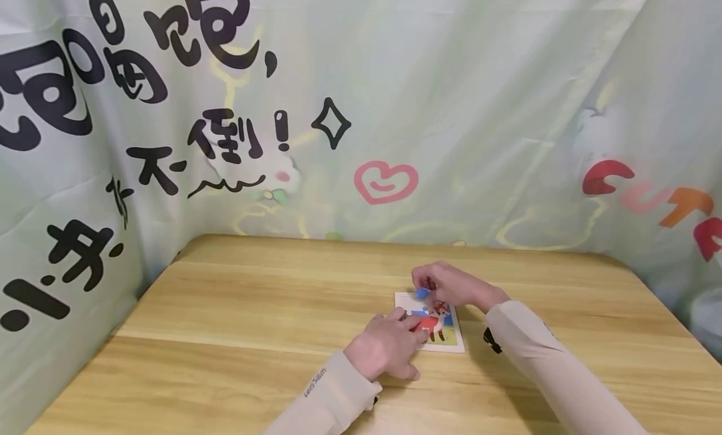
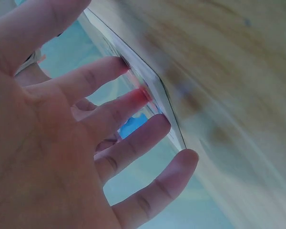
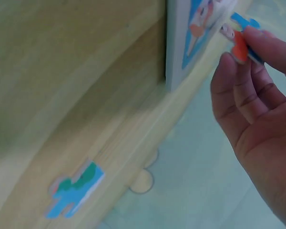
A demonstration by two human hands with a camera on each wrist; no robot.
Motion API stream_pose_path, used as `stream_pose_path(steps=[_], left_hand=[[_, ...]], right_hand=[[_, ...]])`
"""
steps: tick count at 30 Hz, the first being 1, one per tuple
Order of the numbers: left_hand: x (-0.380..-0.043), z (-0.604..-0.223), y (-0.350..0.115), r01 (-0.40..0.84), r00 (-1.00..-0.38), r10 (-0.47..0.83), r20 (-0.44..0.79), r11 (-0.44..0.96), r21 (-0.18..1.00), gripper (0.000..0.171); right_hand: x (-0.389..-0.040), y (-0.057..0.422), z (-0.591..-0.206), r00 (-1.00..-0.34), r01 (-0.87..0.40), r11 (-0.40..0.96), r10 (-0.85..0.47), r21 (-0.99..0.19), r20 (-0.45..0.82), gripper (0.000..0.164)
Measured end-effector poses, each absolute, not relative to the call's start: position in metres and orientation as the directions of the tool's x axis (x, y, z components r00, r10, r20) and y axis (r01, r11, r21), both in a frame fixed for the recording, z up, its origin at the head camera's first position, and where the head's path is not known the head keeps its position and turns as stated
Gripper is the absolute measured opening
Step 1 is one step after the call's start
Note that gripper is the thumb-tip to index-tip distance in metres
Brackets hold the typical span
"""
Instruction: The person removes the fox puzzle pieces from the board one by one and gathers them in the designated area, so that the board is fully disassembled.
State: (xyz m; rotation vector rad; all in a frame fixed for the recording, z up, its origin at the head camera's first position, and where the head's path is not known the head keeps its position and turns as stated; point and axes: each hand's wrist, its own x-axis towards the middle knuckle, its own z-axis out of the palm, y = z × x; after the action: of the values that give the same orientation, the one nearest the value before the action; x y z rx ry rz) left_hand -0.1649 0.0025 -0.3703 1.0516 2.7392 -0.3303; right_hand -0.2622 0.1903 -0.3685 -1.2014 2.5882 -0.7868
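Landmark: puzzle board (image 1: 457, 345), one, pale-rimmed, printed with a fox-like animal in red; lies flat on the table (image 1: 225, 309). Long axis not certain: the left hand covers part of the outline and the head view foreshortens it.

Left hand (image 1: 389, 344), one: at the board's left and near side, back uppermost, fingers spread and mostly straight, tips resting on the board; grasps nothing.

Right hand (image 1: 451, 283), one: at the board's far edge, reaching in from its right; thumb and fingers pinch a piece.

Held piece (image 3: 240, 46), one, orange-red on the face: raised at the board's far edge, about midway along it, and apart from the left hand. Whether the blue patch beyond the thumb belongs to it cannot be told.

Key relation: held piece at the board's far edge, right hand the nearer to that edge, left hand on the opposite, near-left part.

Loose piece (image 3: 78, 190), one, blue and green: on the table, well apart from the board.
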Motion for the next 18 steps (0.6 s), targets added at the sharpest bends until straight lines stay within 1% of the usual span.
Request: stream_pose_path(steps=[3,6,10,15,18], left_hand=[[-0.163,-0.373,0.002,0.680,-0.727,0.635,-0.262,0.719,-0.142,0.069],[-0.162,-0.374,0.002,0.679,-0.726,0.634,-0.268,0.722,-0.133,0.069],[-0.163,-0.372,0.001,0.673,-0.729,0.630,-0.269,0.731,-0.112,0.072],[-0.163,-0.371,0.000,0.667,-0.730,0.628,-0.271,0.741,-0.080,0.083],[-0.163,-0.370,-0.001,0.665,-0.732,0.630,-0.259,0.744,-0.072,0.085]], right_hand=[[-0.261,0.195,-0.369,-0.671,-0.636,0.532,-0.739,-0.559,0.059,0.022],[-0.261,0.202,-0.367,-0.706,-0.600,0.562,-0.707,-0.569,0.044,0.023],[-0.264,0.212,-0.362,-0.746,-0.550,0.591,-0.665,-0.590,0.030,0.019],[-0.266,0.226,-0.355,-0.752,-0.537,0.585,-0.658,-0.607,0.031,0.017],[-0.267,0.237,-0.349,-0.751,-0.544,0.586,-0.659,-0.601,0.037,0.015]])
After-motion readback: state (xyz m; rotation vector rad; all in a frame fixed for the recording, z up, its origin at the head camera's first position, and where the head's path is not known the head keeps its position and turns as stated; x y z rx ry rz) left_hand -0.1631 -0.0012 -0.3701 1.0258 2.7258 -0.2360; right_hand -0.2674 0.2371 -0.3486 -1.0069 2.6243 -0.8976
